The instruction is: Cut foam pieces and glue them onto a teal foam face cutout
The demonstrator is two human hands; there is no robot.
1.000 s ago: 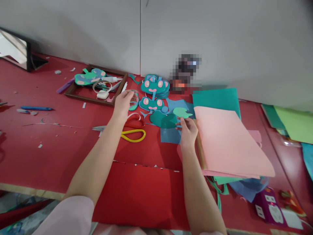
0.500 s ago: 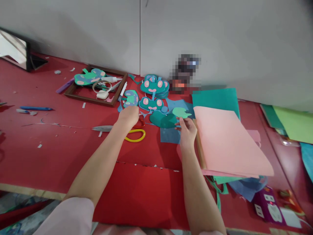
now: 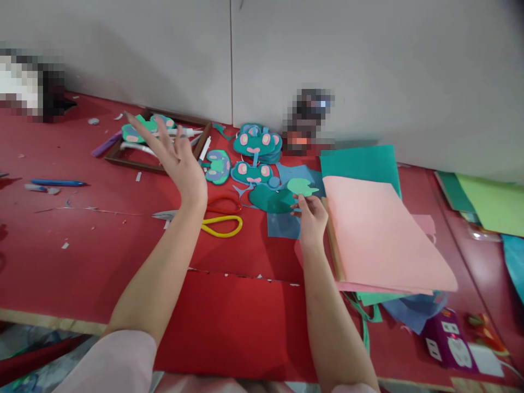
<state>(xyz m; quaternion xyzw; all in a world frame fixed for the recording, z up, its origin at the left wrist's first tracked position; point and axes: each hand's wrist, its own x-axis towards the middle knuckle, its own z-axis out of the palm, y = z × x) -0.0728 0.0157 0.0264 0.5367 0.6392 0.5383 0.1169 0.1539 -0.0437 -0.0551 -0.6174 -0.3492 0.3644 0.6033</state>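
Observation:
My left hand [image 3: 178, 164] is raised with its fingers spread, over the right part of a brown wooden frame [image 3: 158, 165] that holds a green-blue cutout [image 3: 133, 132] and a white tube. Nothing is in it. My right hand [image 3: 313, 218] pinches the lower edge of a light green paper piece [image 3: 301, 186], beside dark green ovals [image 3: 270, 199]. Teal frog-face cutouts [image 3: 254, 143] are stacked by the wall, with another frog face [image 3: 251, 173] in front. A round green-blue cutout [image 3: 218, 166] lies to their left. Scissors with red and yellow handles [image 3: 223, 226] lie below.
Pink sheets [image 3: 385, 234] over green ones lie right of my right hand. A blue pen [image 3: 57, 183] is at the left. A purple box [image 3: 450, 341] stands at the lower right. The grey wall [image 3: 164, 49] bounds the back.
My left hand has moved left and up from beside the round cutout to the wooden frame, and its fingers have spread. My right hand keeps its place with the light green piece.

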